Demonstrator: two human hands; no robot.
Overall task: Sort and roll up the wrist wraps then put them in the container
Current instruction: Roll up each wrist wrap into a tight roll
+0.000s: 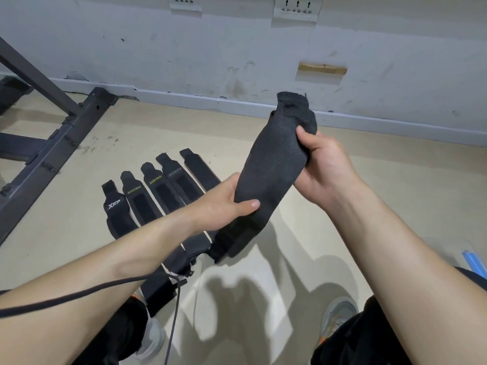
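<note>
Both hands grip the black wrist wrap (274,164) in mid-air: my left hand (226,204) pinches its near part, my right hand (321,164) clamps the far end. I'd pull it taut and flat before laying it right of the floor row (147,196).

The unbranded wrist wrap (274,164) is plain black with a fine woven look. The others are black too: XTEP wrap (114,206) has white lettering, XUEYING wraps (135,198) have yellow-green print. Beige floor (342,185), scuffed off-white wall (210,48), dark grey rack frame (52,143).
</note>
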